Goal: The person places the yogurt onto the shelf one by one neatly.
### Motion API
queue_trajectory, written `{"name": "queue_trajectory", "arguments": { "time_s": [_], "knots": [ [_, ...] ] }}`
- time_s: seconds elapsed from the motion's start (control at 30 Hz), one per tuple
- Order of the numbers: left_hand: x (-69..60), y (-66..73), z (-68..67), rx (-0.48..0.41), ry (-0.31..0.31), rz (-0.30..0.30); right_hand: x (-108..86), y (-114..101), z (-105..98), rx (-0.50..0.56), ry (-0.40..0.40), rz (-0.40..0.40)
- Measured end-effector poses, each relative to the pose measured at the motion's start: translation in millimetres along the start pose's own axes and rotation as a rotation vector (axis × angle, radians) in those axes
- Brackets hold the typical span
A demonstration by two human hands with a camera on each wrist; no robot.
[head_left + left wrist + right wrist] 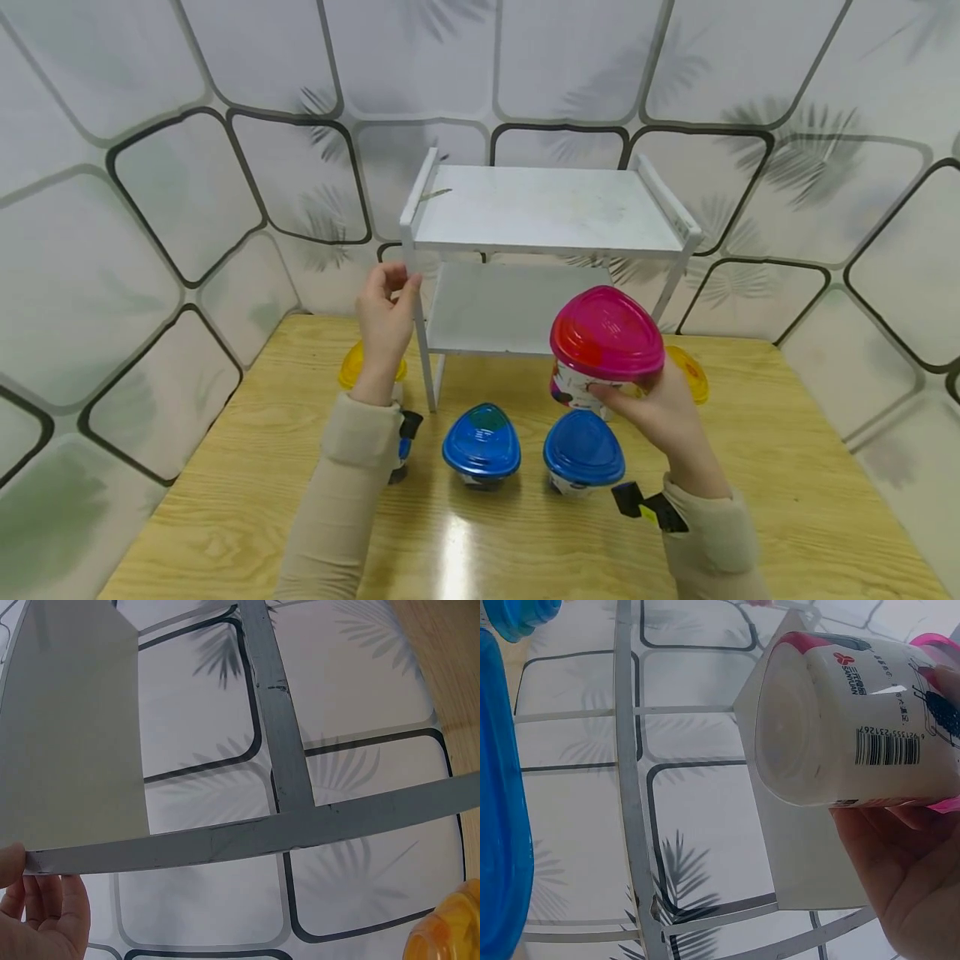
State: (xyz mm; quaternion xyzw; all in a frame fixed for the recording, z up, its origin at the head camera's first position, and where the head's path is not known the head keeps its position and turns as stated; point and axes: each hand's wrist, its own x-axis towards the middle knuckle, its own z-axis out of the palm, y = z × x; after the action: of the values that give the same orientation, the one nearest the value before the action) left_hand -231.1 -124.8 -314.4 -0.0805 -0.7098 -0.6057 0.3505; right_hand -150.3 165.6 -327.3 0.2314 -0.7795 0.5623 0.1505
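Wood tabletop (225,517), leaf-patterned walls (555,67), left hand (385,321) pinching rack (540,208), right hand (663,417) holding tub (603,346)

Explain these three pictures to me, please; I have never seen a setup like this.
There is no machine: these are a person's two bare hands. The wide picture comes from a camera worn on the head; the other two come from cameras on the wrists. The left hand grips a post of the white shelf. The right hand holds a pink-lidded tub; the right wrist picture shows its base and barcode. On the wooden table stand the shelf and two blue-lidded tubs; two yellow lids also show, partly hidden.
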Motion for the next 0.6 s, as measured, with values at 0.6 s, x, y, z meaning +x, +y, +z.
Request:
{"name": "queue_trajectory", "arguments": {
  "time_s": [0.6],
  "knots": [
    [0.8,-1.0,1.6,-0.005,0.014,0.005,12.9,-11,2,-0.010,0.006,-0.020]
  ]
}}
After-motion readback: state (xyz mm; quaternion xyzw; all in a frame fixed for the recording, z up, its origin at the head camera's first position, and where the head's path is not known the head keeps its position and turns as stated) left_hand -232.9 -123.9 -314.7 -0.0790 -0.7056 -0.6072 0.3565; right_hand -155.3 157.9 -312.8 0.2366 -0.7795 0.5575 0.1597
